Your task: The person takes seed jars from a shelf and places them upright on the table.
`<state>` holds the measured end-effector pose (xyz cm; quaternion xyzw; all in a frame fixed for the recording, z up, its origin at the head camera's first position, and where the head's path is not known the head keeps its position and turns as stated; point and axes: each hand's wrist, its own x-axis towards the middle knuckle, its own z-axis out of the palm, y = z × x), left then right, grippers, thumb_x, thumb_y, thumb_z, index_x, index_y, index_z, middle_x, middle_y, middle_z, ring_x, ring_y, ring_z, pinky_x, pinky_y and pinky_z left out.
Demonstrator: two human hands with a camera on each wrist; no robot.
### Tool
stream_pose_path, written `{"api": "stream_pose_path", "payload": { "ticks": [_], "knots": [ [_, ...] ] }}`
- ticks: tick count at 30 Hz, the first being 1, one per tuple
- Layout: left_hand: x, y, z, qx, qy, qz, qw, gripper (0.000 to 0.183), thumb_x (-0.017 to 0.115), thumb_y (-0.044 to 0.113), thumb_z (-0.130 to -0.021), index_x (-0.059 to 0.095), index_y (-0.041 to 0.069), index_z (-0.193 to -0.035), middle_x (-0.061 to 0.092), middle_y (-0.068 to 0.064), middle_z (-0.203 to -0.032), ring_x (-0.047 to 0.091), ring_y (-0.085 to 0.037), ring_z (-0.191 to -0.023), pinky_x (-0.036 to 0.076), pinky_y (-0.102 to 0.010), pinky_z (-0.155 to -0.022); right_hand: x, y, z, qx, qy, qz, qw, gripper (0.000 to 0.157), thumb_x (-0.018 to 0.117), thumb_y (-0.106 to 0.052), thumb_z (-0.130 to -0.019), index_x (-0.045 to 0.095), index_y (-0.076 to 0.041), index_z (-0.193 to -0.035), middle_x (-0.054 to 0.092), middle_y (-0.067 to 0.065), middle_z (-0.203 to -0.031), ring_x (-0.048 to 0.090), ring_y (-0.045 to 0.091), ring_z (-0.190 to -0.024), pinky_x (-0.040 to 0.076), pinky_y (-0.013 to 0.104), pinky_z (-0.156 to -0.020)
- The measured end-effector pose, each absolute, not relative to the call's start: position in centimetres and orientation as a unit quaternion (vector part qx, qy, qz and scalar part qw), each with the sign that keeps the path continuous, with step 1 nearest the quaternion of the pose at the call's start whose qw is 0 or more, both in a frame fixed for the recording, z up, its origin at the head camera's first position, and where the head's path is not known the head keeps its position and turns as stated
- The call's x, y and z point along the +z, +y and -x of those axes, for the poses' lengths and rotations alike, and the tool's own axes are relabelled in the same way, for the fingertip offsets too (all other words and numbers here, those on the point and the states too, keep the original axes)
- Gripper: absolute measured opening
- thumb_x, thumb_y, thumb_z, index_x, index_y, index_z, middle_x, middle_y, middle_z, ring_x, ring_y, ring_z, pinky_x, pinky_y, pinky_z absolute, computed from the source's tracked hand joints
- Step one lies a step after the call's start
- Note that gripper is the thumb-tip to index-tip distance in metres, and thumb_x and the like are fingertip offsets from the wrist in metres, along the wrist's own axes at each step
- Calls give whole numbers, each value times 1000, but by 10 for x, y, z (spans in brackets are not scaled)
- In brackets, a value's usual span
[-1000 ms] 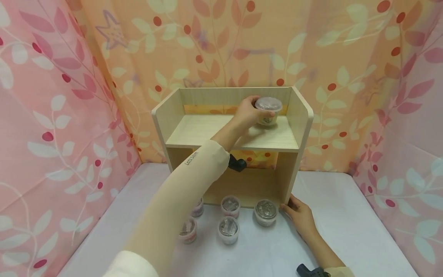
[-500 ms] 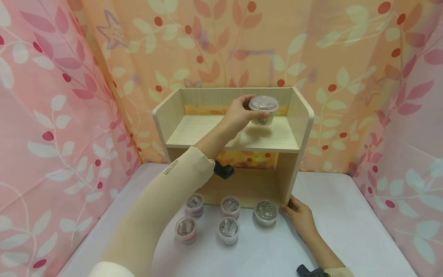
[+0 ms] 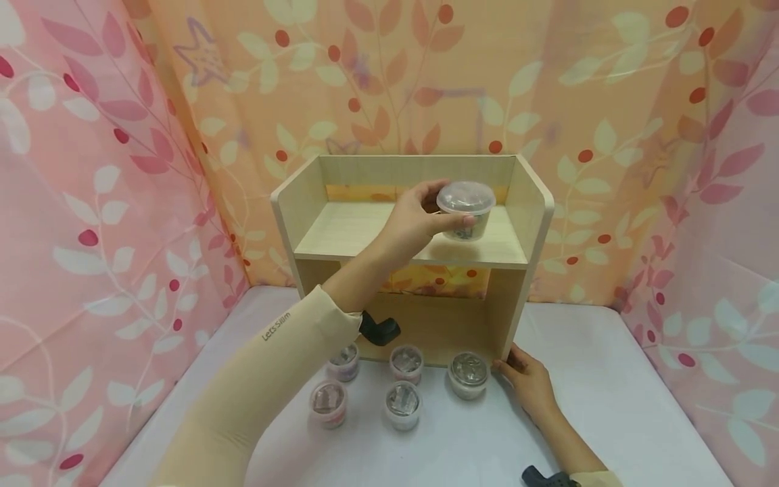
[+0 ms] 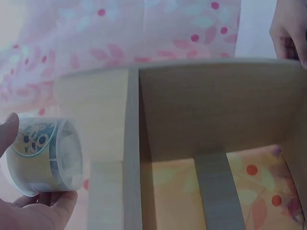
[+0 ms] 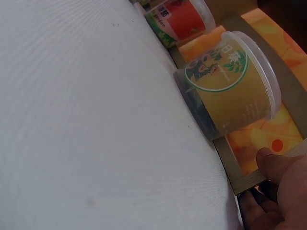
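Observation:
A lidded clear plastic tub (image 3: 467, 198) is in my left hand (image 3: 409, 222), fingers behind it and thumb across its front. It is over the upper board of a pale wooden two-tier shelf (image 3: 347, 226), with a shadow on the board below. The left wrist view shows the held tub (image 4: 36, 165) with a yellow label, tipped sideways by the camera's angle. My right hand (image 3: 527, 383) grips the bottom front corner of the shelf's right side panel. In the right wrist view its thumb (image 5: 273, 165) lies inside the panel, with fingers on the outside.
Several similar lidded tubs stand on the white tabletop (image 3: 475, 446) before the shelf. The nearest to my right hand is a yellow-labelled tub (image 5: 228, 91); a red-labelled tub (image 5: 182, 21) is beyond it. Patterned curtains (image 3: 262, 88) enclose the back and sides.
My left hand has drawn the tub first a little left, then toward me and lower in the head view. My right hand has stayed at the shelf's corner.

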<state>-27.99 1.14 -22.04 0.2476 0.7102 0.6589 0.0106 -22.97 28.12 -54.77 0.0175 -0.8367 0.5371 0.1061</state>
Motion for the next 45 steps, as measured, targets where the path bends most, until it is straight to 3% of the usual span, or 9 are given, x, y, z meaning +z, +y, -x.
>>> {"api": "stream_pose_path", "payload": {
  "ticks": [5, 15, 23, 38, 45],
  "knots": [
    [-224, 6, 261, 659, 706, -257, 13, 80, 89, 18, -81, 48, 11, -149, 62, 1, -132, 62, -14, -122, 53, -30, -104, -546, 281, 228, 529, -843, -13, 99, 68, 73, -27, -97, 45, 0, -152, 56, 25, -144, 55, 38, -133, 44, 3, -89],
    [-234, 2, 227, 687, 670, -279, 37, 77, 84, 2, -83, 46, 6, -149, 60, -7, -134, 64, -22, -120, 56, -30, -98, -545, 281, 229, 534, -840, -9, 95, 69, 73, -28, -96, 45, -2, -153, 55, 23, -145, 54, 37, -135, 43, 3, -90],
    [-265, 0, 204, 701, 651, -285, 64, 84, 83, -6, -81, 40, 3, -152, 55, -10, -138, 62, -23, -121, 51, -30, -106, -548, 282, 231, 536, -837, -19, 108, 67, 74, -23, -96, 46, -2, -152, 54, 23, -146, 54, 37, -134, 41, 1, -92],
    [-340, 1, 186, 690, 673, -256, 74, 85, 89, 1, -77, 46, 11, -150, 56, -2, -140, 59, -17, -126, 47, -28, -110, -549, 282, 230, 536, -837, -12, 107, 69, 76, -27, -95, 46, 0, -151, 56, 24, -144, 57, 38, -132, 44, 2, -90],
    [-373, 5, 174, 679, 690, -241, 67, 85, 91, 6, -75, 48, 15, -148, 57, 1, -140, 56, -16, -130, 44, -23, -111, -547, 283, 229, 533, -840, -11, 101, 71, 74, -32, -96, 45, 1, -152, 54, 24, -146, 56, 39, -133, 49, 13, -97]
  ]
}}
